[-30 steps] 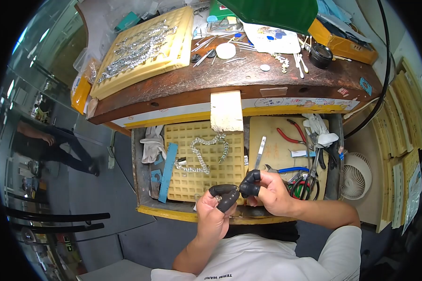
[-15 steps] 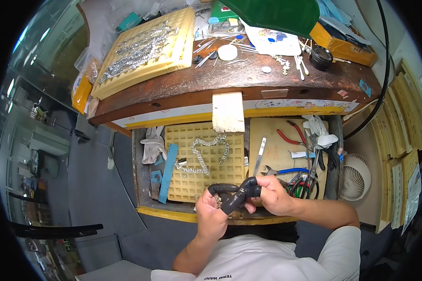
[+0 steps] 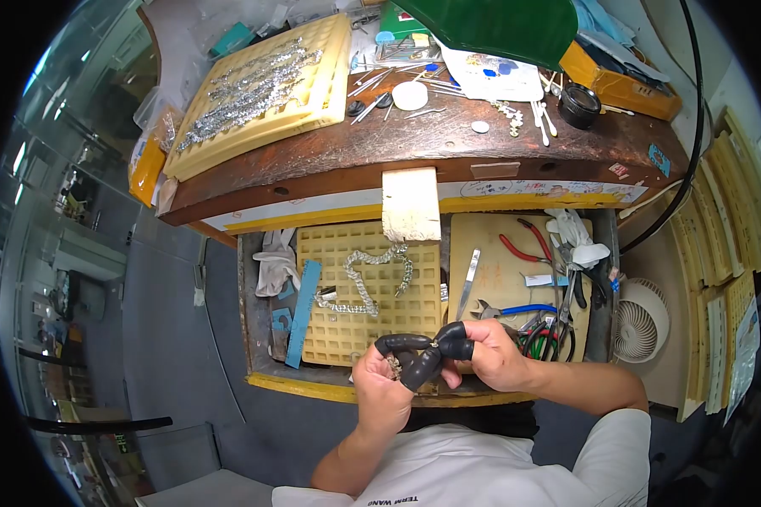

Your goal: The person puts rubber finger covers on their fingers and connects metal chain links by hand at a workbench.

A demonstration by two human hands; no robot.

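Observation:
My left hand, with black finger covers, is closed around small silvery chain links that show in its palm. My right hand, also with black covers on thumb and forefinger, pinches a tiny metal piece where the fingertips of both hands meet. Both hands are over the front edge of an open drawer. Behind them a silver chain lies curved on a yellow gridded tray. Tweezers lie on the board right of that tray.
A wooden bench pin juts out over the drawer. Red-handled pliers, blue-handled pliers and white gloves lie at the drawer's right. A blue ruler lies at its left. Another tray with chains stands on the bench.
Both hands' fingertips have shifted slightly against each other around the small piece. A person visible at the far left one second ago is no longer in view.

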